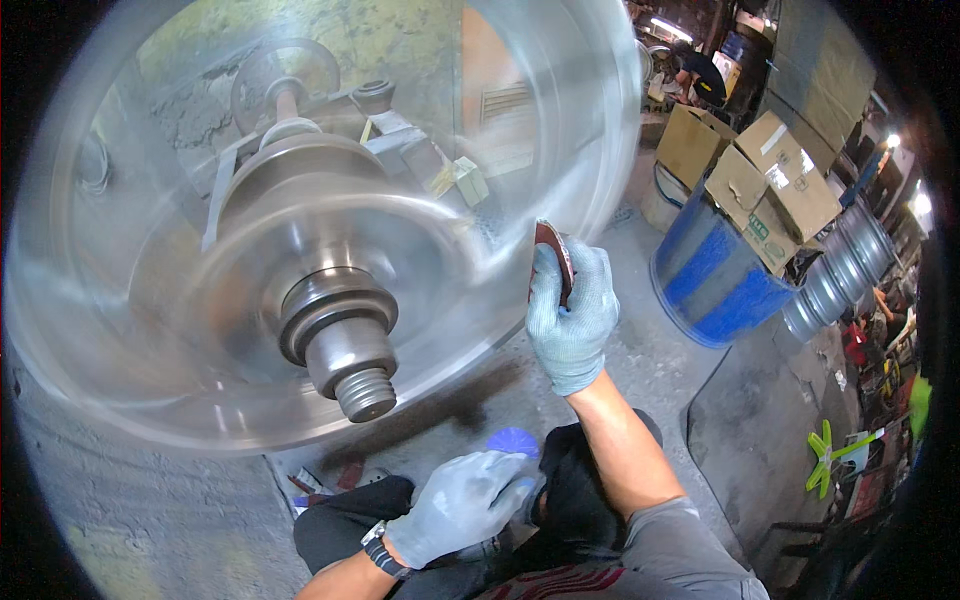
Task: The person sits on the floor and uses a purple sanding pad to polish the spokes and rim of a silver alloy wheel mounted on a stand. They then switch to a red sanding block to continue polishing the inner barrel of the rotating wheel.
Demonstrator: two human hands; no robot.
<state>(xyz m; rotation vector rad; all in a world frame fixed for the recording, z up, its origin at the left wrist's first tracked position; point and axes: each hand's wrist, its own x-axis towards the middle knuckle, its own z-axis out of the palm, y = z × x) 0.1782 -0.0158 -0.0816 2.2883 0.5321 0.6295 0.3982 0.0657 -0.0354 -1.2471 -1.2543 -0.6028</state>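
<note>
- Right hand (574, 322): grip clamped on abrasive sheet (549, 238) near spinning wheel (400, 240); light, even pressure advisable, fingertips clear.
- Left hand (462, 505): cannot tell grip.

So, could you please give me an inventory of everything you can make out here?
Large round metal wheel: one, silver, upper left, motion-blurred
Threaded metal shaft end: one, silver, at wheel's centre
Folded abrasive-looking sheet: one, reddish-brown, centre
Purple round object: one, lower centre, partly hidden
Large round barrel: one, blue and grey, right
Cardboard boxes: at least two, brown, on and behind barrel
Ribbed metal cylinders: count unclear, silver, beyond barrel
Star-shaped base: one, lime-green, far right
Crouching person: one, dark clothing, upper right
Gloved right hand: one, pale grey, centre, gripping sheet
Gloved left hand: one, pale grey, lower centre, wristwatch above glove
</note>
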